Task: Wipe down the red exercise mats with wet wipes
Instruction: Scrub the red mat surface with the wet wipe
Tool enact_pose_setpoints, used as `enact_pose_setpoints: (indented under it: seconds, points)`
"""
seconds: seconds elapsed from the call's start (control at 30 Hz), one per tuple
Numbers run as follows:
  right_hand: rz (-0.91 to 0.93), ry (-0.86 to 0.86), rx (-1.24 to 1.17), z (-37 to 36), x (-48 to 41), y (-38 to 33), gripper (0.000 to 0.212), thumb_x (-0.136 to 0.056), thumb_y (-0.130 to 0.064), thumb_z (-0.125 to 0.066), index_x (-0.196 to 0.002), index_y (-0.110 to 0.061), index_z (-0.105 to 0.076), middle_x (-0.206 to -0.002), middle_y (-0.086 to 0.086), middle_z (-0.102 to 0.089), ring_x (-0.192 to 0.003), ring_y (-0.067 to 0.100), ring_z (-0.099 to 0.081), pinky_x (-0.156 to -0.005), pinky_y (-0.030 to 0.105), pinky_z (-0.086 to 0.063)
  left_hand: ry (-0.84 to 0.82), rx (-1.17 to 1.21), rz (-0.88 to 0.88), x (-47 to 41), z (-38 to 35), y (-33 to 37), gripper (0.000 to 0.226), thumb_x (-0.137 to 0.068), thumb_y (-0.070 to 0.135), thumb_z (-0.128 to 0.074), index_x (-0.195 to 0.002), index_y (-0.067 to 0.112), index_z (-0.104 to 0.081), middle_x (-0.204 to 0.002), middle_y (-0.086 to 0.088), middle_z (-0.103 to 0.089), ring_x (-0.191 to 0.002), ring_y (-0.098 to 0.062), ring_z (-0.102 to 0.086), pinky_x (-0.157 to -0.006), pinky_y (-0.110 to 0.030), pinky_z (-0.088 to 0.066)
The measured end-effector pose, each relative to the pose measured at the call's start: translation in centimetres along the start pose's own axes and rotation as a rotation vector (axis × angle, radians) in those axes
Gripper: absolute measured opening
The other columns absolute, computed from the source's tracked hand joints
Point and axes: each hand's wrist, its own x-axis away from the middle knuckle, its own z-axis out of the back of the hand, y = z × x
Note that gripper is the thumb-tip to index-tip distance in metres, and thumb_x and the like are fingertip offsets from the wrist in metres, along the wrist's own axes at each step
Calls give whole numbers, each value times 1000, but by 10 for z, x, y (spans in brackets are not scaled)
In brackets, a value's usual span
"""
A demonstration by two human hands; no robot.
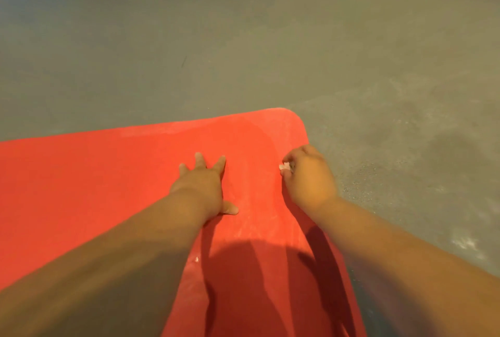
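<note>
A red exercise mat (108,174) lies flat on the floor, its rounded far right corner near the middle of the view. My left hand (201,185) rests palm down on the mat with its fingers spread. My right hand (308,174) hovers over the mat's right edge, fingers closed on a small crumpled white wet wipe (285,166), of which only a corner shows. Pale dusty streaks and a darker band run across the mat between my hands.
Grey concrete floor (270,39) surrounds the mat at the back and on the right, with whitish smudges at the right. A small white speck (196,259) lies on the mat near my left forearm. Shadows of my arms fall across the near part of the mat.
</note>
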Motion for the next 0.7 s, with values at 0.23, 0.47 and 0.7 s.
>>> enact_pose_setpoints:
  seconds: [0.23,0.47,0.7]
  points:
    - [-284,161,-229,-3,-9,11,44,-75,-11,-72,-117,-14,-59,-108,6,-61,-99,25,-58,-90,35,-46,-63,42,2,-11,9,7,128,-65,52,-81,-150,35,13,-156,-21,17,-136,-60,-4,-113,-56,-19]
    - [-247,94,-219,-3,-47,-1,10,-79,-15,-70,-88,-11,-74,-90,10,-70,-84,25,-64,-69,25,-40,-75,57,14,-12,11,10,131,-62,49,-84,-149,37,14,-156,-21,17,-135,-61,-4,-111,-58,-23]
    - [125,0,-171,-6,24,13,10,-86,-17,-66,-91,-16,-75,-87,-1,-56,-78,15,-57,-74,25,-46,-72,74,21,-14,11,10,132,-62,47,-85,-148,40,15,-156,-17,20,-136,-61,-3,-108,-59,-30]
